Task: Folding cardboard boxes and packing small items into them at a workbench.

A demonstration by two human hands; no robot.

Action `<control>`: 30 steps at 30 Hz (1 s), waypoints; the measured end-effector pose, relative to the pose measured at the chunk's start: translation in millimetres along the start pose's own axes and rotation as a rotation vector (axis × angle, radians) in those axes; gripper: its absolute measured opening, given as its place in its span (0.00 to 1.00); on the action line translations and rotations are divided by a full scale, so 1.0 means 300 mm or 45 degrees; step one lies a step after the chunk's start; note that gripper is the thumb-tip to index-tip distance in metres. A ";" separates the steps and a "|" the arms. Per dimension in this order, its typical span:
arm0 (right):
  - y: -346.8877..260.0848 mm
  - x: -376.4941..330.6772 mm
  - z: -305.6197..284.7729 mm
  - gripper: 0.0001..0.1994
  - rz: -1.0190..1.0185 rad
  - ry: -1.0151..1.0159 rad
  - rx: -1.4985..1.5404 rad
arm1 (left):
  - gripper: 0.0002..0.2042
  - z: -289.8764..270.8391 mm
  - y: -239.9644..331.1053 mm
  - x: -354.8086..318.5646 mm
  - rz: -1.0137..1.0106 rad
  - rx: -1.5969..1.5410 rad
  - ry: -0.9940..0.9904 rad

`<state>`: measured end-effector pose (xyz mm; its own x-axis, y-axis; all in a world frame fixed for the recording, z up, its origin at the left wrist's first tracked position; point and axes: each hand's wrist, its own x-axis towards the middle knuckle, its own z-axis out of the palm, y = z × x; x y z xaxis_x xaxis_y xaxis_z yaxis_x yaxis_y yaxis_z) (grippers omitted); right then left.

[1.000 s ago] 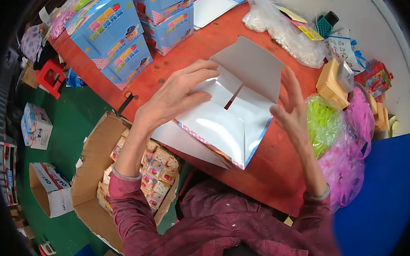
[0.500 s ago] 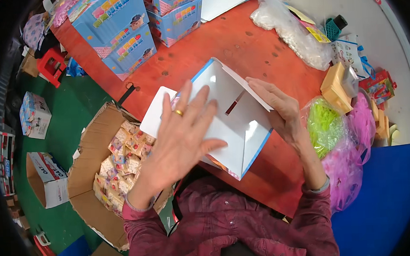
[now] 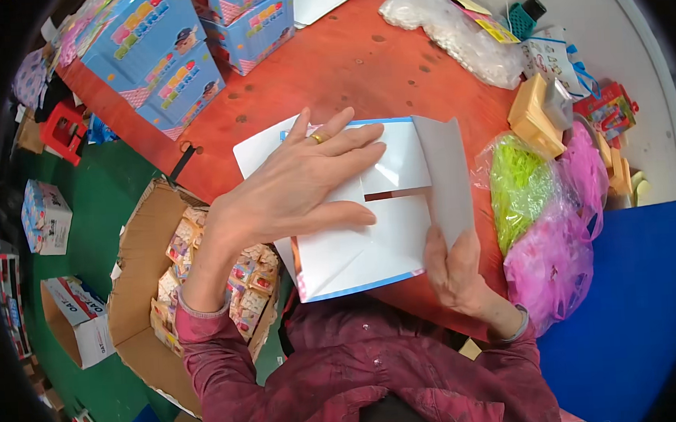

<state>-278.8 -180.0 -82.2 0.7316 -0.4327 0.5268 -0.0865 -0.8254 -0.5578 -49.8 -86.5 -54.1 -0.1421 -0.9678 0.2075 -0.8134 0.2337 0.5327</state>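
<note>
On the red table in front of me lies a carton, white inside with blue edges. Two of its flaps are folded inward, with a narrow slot between them showing the red table. My left hand, a gold ring on one finger, lies across the carton's left part with fingers stretched out. Beside the carton's lower right corner is my right hand, fingers extended, touching or close to the right flap, which sticks outward. Another white flap sticks out on the left, partly behind my left hand.
Blue printed boxes are stacked at the table's far left. A large cardboard box of small wrapped packets stands at my left. Bags of green shred and pink material lie right. A clear bag of white pieces lies at the back.
The carton has turned from a slanted position to nearly square before me, and its two flaps now lie folded in. My right hand has moved down from the upper flap to the lower right corner.
</note>
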 end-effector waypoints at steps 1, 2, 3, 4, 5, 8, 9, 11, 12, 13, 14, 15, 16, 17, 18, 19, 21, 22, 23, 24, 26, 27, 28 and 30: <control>0.000 0.004 0.014 0.30 -0.092 0.058 0.049 | 0.36 0.006 0.028 0.018 -0.007 0.098 -0.009; 0.005 0.006 0.019 0.30 -0.184 0.117 0.099 | 0.38 0.017 0.051 0.035 -0.015 0.197 -0.018; 0.015 0.004 0.015 0.33 -0.202 0.003 0.202 | 0.37 0.037 0.062 0.044 0.012 0.238 -0.020; 0.015 0.008 0.007 0.33 -0.199 0.004 0.203 | 0.37 0.054 0.069 0.049 0.012 0.237 -0.023; 0.012 0.014 -0.005 0.33 -0.233 -0.060 0.150 | 0.35 0.070 0.075 0.054 0.051 0.287 0.027; 0.039 0.025 -0.003 0.32 -0.306 -0.114 0.143 | 0.31 0.076 0.080 0.058 0.088 0.314 0.068; 0.038 0.032 -0.008 0.30 -0.318 -0.166 0.154 | 0.29 0.076 0.076 0.057 0.087 0.290 0.063; 0.024 0.039 -0.017 0.26 -0.299 -0.243 0.162 | 0.26 0.079 0.068 0.046 0.079 0.325 0.050; 0.020 0.041 -0.021 0.26 -0.293 -0.238 0.162 | 0.23 0.080 0.068 0.043 0.069 0.362 0.045; 0.018 0.044 -0.025 0.26 -0.309 -0.273 0.134 | 0.18 0.082 0.071 0.043 0.062 0.305 0.083; 0.018 0.047 -0.025 0.25 -0.323 -0.308 0.108 | 0.18 0.083 0.070 0.043 0.065 0.303 0.075; 0.010 0.050 -0.026 0.24 -0.300 -0.309 0.079 | 0.17 0.083 0.069 0.044 0.043 0.271 0.087; 0.006 0.047 -0.025 0.24 -0.292 -0.305 0.079 | 0.16 0.083 0.068 0.044 0.022 0.238 0.098; -0.003 0.042 -0.029 0.25 -0.281 -0.308 0.046 | 0.16 0.080 0.073 0.042 0.025 0.238 0.094; -0.009 0.037 -0.031 0.25 -0.270 -0.312 0.014 | 0.16 0.077 0.078 0.039 0.015 0.238 0.078; -0.013 0.033 -0.030 0.25 -0.266 -0.309 0.013 | 0.16 0.074 0.083 0.037 0.005 0.238 0.062; -0.017 0.025 -0.025 0.25 -0.250 -0.240 0.047 | 0.16 0.071 0.086 0.038 0.013 0.193 0.069; -0.019 0.023 -0.029 0.25 -0.244 -0.236 0.046 | 0.16 0.071 0.088 0.037 0.014 0.150 0.083; -0.021 0.027 -0.035 0.25 -0.213 -0.248 0.069 | 0.16 0.074 0.086 0.038 0.019 0.148 0.077; -0.023 0.030 -0.041 0.26 -0.182 -0.260 0.092 | 0.15 0.078 0.085 0.038 0.004 0.120 0.113; -0.031 0.034 -0.051 0.26 -0.147 -0.291 0.110 | 0.14 0.076 0.086 0.029 -0.016 0.095 0.143; -0.036 0.036 -0.056 0.26 -0.118 -0.327 0.130 | 0.17 0.068 0.087 0.017 -0.061 0.067 0.121; -0.038 0.037 -0.062 0.26 -0.119 -0.326 0.141 | 0.21 0.059 0.087 0.006 -0.107 0.039 0.099; -0.036 0.034 -0.077 0.25 -0.060 -0.387 0.097 | 0.20 0.040 0.076 -0.008 -0.119 0.019 0.129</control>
<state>-285.9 -183.9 -56.0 0.9032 -0.2570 0.3438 -0.0054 -0.8077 -0.5895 -74.8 -79.9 -52.4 -0.0084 -0.9708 0.2397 -0.8289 0.1408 0.5413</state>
